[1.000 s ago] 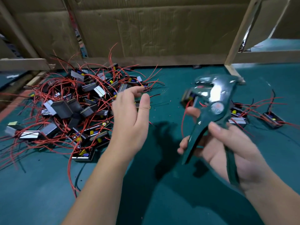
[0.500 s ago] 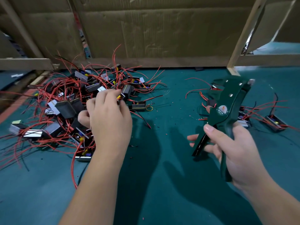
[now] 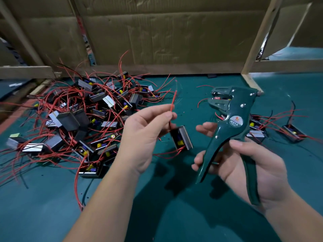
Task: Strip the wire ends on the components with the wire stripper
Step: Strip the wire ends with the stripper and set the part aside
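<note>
- My left hand (image 3: 145, 135) pinches a red wire (image 3: 173, 102) between thumb and forefinger, and the wire's free end points up past my fingertips.
- The component (image 3: 181, 139) hangs tilted from that wire just below my fingers, above the green mat (image 3: 174, 215) and between my two hands. It is a small black open case with a grey ribbed side and yellow and blue parts inside.
- My right hand (image 3: 248, 165) holds the wire stripper (image 3: 230, 123) with fingers curled round its spread handles. It is dark green with a round label reading W01A, and its jaws stand apart, facing left toward the wire (not touching it).
- A tangled pile of like components (image 3: 83, 123) with red leads lies to the left on the mat.
- A few more (image 3: 257, 133) lie to the right, behind the stripper.
</note>
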The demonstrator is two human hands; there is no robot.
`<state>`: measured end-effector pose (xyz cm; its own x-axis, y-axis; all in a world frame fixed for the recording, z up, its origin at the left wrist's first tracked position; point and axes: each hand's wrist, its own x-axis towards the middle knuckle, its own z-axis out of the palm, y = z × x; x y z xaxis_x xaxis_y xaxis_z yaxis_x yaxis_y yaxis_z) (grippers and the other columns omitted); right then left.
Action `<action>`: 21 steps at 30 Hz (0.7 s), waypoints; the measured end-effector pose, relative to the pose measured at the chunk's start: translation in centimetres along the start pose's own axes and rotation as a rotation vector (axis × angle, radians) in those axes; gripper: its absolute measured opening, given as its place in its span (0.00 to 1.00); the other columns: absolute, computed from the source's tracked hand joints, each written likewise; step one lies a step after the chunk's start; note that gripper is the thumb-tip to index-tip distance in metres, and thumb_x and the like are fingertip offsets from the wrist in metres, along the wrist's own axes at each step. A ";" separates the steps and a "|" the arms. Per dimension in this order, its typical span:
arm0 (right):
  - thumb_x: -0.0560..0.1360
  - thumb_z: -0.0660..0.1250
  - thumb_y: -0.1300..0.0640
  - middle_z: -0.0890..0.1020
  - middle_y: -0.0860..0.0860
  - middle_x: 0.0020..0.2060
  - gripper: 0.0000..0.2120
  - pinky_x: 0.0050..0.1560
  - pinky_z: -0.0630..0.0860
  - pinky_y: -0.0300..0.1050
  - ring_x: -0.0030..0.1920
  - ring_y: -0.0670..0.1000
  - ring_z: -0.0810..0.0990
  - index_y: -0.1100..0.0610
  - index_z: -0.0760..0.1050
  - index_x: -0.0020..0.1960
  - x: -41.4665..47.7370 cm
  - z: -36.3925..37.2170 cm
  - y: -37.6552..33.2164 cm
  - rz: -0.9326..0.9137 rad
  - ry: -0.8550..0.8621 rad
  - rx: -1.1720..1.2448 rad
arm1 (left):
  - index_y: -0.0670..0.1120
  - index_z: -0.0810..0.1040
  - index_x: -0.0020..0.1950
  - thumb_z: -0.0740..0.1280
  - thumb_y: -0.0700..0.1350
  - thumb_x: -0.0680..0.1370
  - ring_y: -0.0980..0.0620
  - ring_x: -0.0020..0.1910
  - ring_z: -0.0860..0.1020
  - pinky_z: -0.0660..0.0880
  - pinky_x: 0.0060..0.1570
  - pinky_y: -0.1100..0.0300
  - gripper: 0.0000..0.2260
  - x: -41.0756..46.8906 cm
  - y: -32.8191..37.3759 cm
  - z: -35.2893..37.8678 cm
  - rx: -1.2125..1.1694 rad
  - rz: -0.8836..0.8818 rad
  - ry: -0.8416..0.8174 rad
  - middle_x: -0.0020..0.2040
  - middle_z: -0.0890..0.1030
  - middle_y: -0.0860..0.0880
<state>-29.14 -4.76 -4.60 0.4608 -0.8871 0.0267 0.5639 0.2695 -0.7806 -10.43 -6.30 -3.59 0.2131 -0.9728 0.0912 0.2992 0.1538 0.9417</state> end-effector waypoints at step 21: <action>0.61 0.67 0.64 0.80 0.64 0.43 0.33 0.44 0.77 0.64 0.38 0.64 0.79 0.62 0.73 0.66 0.0 0.0 0.2 -0.061 0.074 -0.030 | 0.45 0.79 0.36 0.67 0.38 0.75 0.57 0.22 0.73 0.70 0.24 0.68 0.08 -1.1 -0.5 1.0 0.381 -0.125 -0.172 0.28 0.77 0.53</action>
<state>-29.01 -4.70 -4.70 0.3737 -0.9271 0.0295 0.5681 0.2036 -0.7974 -11.72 -5.48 -3.81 0.0294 -0.9995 -0.0094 -0.0584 -0.0111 0.9982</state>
